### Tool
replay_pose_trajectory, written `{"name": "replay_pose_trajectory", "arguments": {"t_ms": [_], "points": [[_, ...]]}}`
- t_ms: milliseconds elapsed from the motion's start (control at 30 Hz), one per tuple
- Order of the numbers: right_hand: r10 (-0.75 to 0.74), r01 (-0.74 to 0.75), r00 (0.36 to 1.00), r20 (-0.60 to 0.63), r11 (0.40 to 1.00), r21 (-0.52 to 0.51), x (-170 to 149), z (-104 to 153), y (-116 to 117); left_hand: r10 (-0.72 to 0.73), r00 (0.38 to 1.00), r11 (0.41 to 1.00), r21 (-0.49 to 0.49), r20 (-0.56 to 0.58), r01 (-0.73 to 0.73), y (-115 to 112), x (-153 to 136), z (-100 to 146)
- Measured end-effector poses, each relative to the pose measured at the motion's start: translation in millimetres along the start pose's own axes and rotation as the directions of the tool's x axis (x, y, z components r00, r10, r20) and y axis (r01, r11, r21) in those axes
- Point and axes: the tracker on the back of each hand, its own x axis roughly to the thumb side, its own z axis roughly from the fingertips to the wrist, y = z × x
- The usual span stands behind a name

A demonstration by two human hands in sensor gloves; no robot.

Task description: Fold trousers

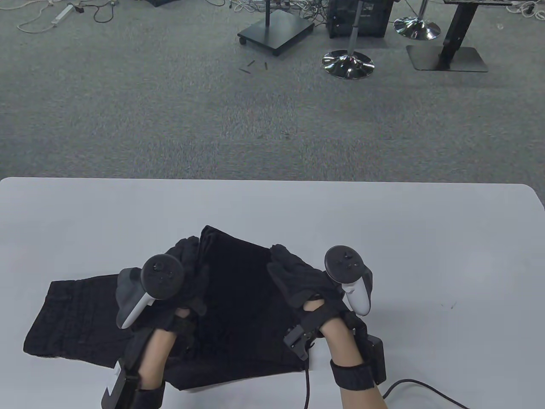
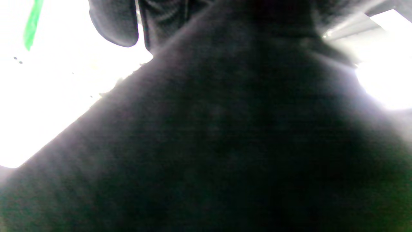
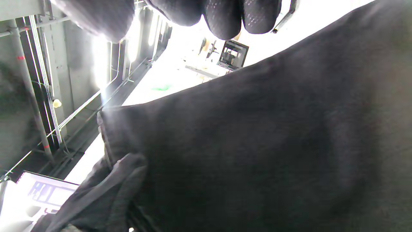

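Observation:
Black trousers lie on the white table near its front edge, left of centre. A section of them is lifted between my two hands. My left hand grips the lifted cloth at its left side. My right hand grips it at its right side. In the left wrist view dark cloth fills the frame, with gloved fingers at the top. In the right wrist view the cloth hangs below my fingers, and my thumb lies on its edge.
A black cable runs across the table's front right corner from my right wrist. Beyond the table's far edge is grey carpet, with chrome stool bases and black stands far back.

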Motion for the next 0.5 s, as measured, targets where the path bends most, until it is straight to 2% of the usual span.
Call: {"name": "replay_pose_trajectory", "arguments": {"t_ms": [167,300,500], "points": [[0.019,-0.019,1.0,0.001,1.0,-0.006,-0.7,-0.3,-0.7,-0.082,0.993,0.994,0.071,-0.081,0.088,40.0,-21.1,7.7],[0.021,-0.021,1.0,0.013,1.0,0.004,0.2,-0.7,1.0,-0.139,0.975,0.983,0.092,-0.174,0.156,64.6,-45.8,13.7],[0.064,-0.064,0.998,0.015,0.998,0.01,1.3,-1.8,7.1,-0.162,0.927,0.979,0.06,-0.337,0.193,76.6,-100.9,13.1]]}}
